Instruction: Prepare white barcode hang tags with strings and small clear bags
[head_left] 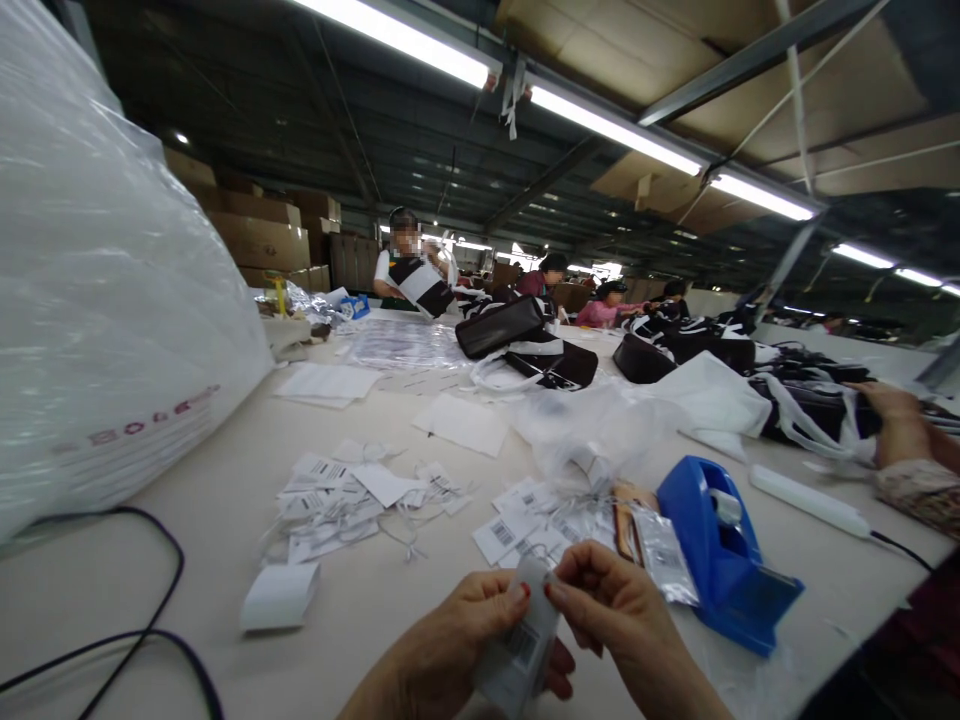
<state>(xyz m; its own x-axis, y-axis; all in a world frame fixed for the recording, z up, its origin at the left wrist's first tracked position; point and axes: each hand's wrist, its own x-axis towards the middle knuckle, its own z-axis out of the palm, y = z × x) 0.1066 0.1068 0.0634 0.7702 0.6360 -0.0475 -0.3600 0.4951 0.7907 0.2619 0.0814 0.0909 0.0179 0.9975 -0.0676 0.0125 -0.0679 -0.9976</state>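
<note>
My left hand (480,630) is closed around a whitish tag with a barcode (525,640), thumb on its face. The fingers of my right hand (607,605) pinch together at the tag's top edge; whether they grip the tag or its thin string is too small to make out. Just beyond my hands lies a pile of white barcode tags (502,530) with strings. A second heap of strung tags (330,500) is spread farther left, with a curled white label strip (280,597) in front of it.
On the right stand a blue tape dispenser (724,560) and a white corded tool (810,500). A large plastic bag (112,280) fills the left, above a black cable (169,560). Dark bags (551,360) lie at the back. A co-worker's arm (911,450) reaches in at right.
</note>
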